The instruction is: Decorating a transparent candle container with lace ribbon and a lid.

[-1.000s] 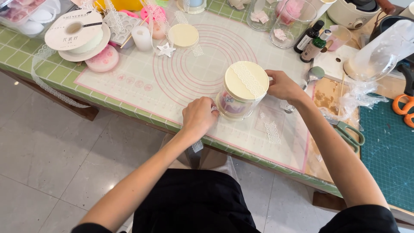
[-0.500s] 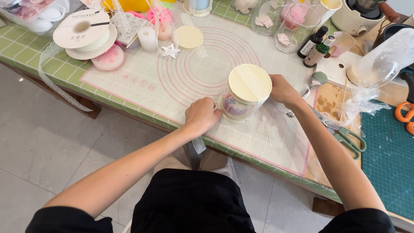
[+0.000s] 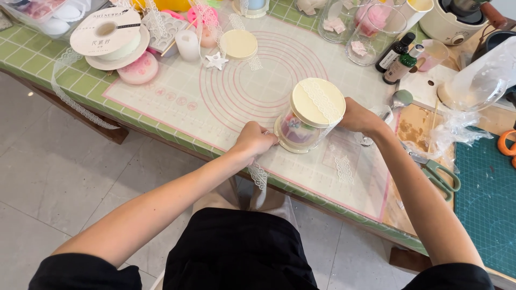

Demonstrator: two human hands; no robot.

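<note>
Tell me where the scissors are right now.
In the head view the scissors lie on the table at the right, just beyond the person's right forearm, between the pink-ringed mat and the green cutting mat.

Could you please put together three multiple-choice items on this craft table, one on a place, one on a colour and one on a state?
1. Where does the clear jar stand?
A. on the floor
B. on the mat with pink rings
C. on the green cutting mat

2. What colour is the jar's lid?
A. cream
B. black
C. red

3. How is the jar being handled?
A. it lies on its side, untouched
B. one hand lifts it high
C. the left hand and right hand flank it while it stands upright

Answers:
1 B, the rings lie around its base.
2 A, the lid is pale cream with a lace strip across it.
3 C, a hand is at each side.
</note>
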